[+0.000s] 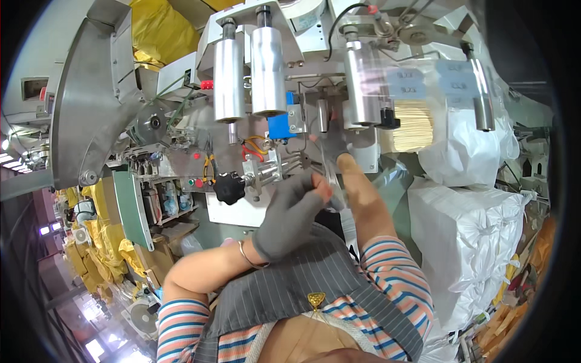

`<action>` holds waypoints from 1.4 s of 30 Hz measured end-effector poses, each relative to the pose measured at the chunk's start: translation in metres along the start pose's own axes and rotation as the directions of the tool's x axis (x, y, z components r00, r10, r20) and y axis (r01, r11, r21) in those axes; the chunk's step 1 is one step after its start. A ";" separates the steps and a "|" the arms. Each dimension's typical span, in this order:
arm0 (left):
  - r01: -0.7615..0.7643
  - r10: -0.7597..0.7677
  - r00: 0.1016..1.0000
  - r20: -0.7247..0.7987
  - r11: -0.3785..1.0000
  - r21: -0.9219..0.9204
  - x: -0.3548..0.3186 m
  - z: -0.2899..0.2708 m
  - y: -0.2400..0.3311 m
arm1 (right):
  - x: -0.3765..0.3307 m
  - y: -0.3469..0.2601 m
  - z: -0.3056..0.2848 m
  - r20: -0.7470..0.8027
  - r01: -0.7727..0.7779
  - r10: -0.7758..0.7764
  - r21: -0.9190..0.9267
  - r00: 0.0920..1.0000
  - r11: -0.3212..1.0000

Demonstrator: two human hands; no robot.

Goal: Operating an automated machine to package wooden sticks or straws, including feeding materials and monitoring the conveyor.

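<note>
Film (331, 173) looks light, slippery; I'd pinch its edge. Left grip (292, 212) half-curled, right grip (341, 151) blurred; I can't tell what either holds.

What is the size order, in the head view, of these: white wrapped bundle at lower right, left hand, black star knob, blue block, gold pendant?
1. White wrapped bundle
2. Left hand
3. Black star knob and blue block: too alike to rank
4. Gold pendant
</note>
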State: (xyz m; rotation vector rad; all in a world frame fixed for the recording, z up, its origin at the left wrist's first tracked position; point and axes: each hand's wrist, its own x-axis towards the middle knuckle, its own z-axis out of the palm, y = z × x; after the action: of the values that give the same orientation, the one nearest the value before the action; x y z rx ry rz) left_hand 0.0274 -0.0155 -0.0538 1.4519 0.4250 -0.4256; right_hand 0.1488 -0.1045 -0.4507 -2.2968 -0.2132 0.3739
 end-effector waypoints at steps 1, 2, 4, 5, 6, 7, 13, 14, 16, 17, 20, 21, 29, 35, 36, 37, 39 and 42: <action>0.028 -0.028 1.000 0.005 0.996 -0.085 0.002 0.006 0.009 | 0.002 -0.017 0.003 -0.119 0.050 -0.050 -0.007 0.992 0.999; 0.078 -0.077 0.997 0.009 0.985 -0.155 0.004 0.010 0.018 | 0.001 -0.029 -0.001 -0.164 0.080 -0.070 0.056 0.984 0.995; 0.157 -0.158 0.987 0.009 0.967 -0.203 0.007 0.012 0.041 | -0.002 -0.052 -0.012 -0.197 0.077 -0.060 0.081 0.979 0.994; 0.170 -0.175 0.984 -0.015 0.969 -0.179 0.007 0.009 0.054 | -0.006 -0.064 -0.020 -0.190 0.035 -0.026 0.045 0.981 0.998; 0.201 -0.211 0.976 -0.052 0.968 -0.152 0.008 0.005 0.068 | -0.012 -0.073 -0.033 -0.171 -0.017 0.021 0.023 0.985 1.000; 0.099 -0.099 0.995 0.001 0.991 -0.089 0.009 -0.002 0.083 | -0.019 -0.084 -0.048 -0.136 0.022 -0.013 0.059 0.991 0.998; 0.069 -0.069 0.998 -0.001 0.992 0.103 0.038 -0.029 0.151 | -0.014 -0.106 -0.124 0.082 0.250 -0.240 -0.167 0.967 0.954; 0.049 -0.052 0.998 0.025 0.993 0.103 0.044 -0.032 0.158 | -0.007 -0.106 -0.127 0.184 0.278 -0.232 -0.293 0.955 0.915; 0.052 -0.065 0.993 0.099 0.990 0.129 0.050 -0.038 0.170 | -0.006 -0.106 -0.125 0.275 0.411 -0.315 -0.455 0.908 0.790; 0.087 -0.094 0.995 0.037 0.983 0.162 0.052 -0.039 0.173 | -0.011 -0.106 -0.126 0.487 0.396 -0.146 -0.463 0.861 0.793; 0.025 -0.027 1.000 0.002 0.959 0.281 0.054 -0.047 0.178 | -0.047 -0.110 -0.147 0.194 0.210 -0.158 -0.288 0.968 0.934; -0.040 0.030 0.999 0.039 0.958 0.284 0.056 -0.050 0.179 | -0.060 -0.117 -0.162 0.095 0.209 -0.198 -0.135 0.976 0.968; -0.032 -0.013 0.986 0.168 0.964 0.264 0.116 -0.067 0.198 | -0.078 -0.221 -0.224 -0.206 0.343 -0.308 0.167 0.929 0.924; -0.010 -0.007 0.965 0.263 0.998 0.062 0.134 -0.057 0.202 | -0.030 -0.237 -0.217 0.007 0.123 -0.124 0.061 0.992 0.991; 0.013 -0.006 0.959 0.283 1.000 -0.023 0.140 -0.060 0.200 | -0.019 -0.235 -0.213 -0.105 0.272 -0.263 0.083 0.959 0.959; -0.485 0.313 0.867 0.388 0.709 0.512 0.147 -0.064 0.201 | -0.009 -0.232 -0.209 -0.254 0.421 -0.392 0.070 0.884 0.904; -0.567 0.387 0.710 0.588 -0.180 0.804 0.164 -0.062 0.206 | 0.007 -0.221 -0.208 -0.212 0.480 -0.468 0.004 0.858 0.877; -0.301 0.230 0.945 0.230 0.889 0.346 0.189 -0.038 0.200 | 0.021 -0.209 -0.207 -0.164 0.529 -0.574 -0.250 0.803 0.811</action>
State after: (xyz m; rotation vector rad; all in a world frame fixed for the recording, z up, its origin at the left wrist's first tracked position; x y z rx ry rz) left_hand 0.2921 0.0330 0.0157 1.7981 -0.0142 -0.4282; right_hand 0.2292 -0.0982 -0.1670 -2.3077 -0.8133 -0.2311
